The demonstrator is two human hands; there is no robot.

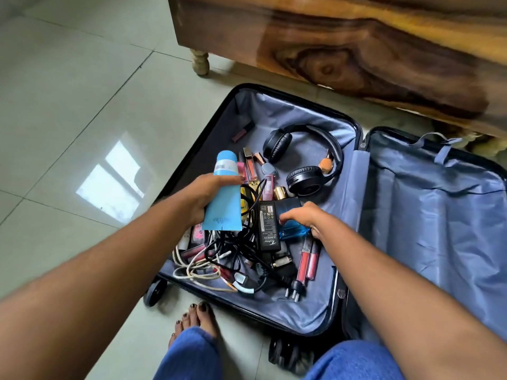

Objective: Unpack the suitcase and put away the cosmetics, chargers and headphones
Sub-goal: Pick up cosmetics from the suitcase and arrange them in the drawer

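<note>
An open suitcase [315, 322] with grey-blue lining lies on the floor. My left hand [204, 197] grips a light blue tube [223, 207], held above the suitcase with its cap pointing away. My right hand [304, 219] curls around a blue glass perfume bottle [292, 229] lying in the suitcase, beside a black power adapter [269, 224]. Black headphones [304, 157] lie at the far side. Tangled black and white cables [219, 259] fill the near left corner. Several lip glosses [307, 260] and small cosmetics [256, 165] are scattered about.
The suitcase's other half [439, 215] lies open to the right with nothing visible in it. A wooden furniture piece [356, 50] on turned legs stands just behind. Pale glossy floor tiles [68, 119] stretch to the left. My bare foot [196, 322] and blue jeans are at the near edge.
</note>
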